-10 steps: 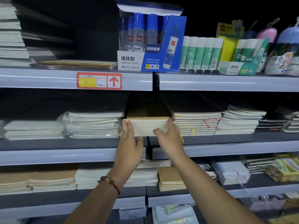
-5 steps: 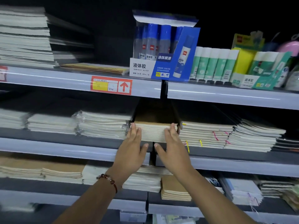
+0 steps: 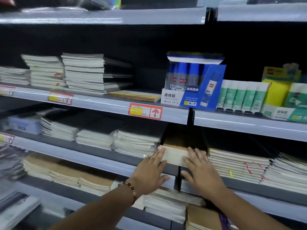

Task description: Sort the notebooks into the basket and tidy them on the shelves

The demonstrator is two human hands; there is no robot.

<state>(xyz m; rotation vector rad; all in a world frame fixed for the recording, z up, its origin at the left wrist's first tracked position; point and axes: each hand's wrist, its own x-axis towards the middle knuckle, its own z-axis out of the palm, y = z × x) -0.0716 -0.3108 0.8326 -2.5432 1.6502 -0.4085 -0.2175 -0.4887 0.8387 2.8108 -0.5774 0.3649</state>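
Brown-covered notebook stack point(image 3: 176, 155) on shelf, left hand point(image 3: 150, 175) and right hand point(image 3: 201, 174) fingers straight, spread, pressing its front edge

Both arms reach forward, left hand point(image 3: 150, 173) and right hand point(image 3: 201, 171) flat with fingers straight and spread.

The glue box point(image 3: 191, 90) is the landmark. Its white front panel reads 液体胶, with smaller print beneath too blurred to read. The blue panel beside that reads 涂抹顺滑. Red logo marks on the bottles inside cannot be read. Just below-left of the box, a red tag point(image 3: 145, 111) on the shelf edge bears a white square with a red up arrow; its print is unreadable.
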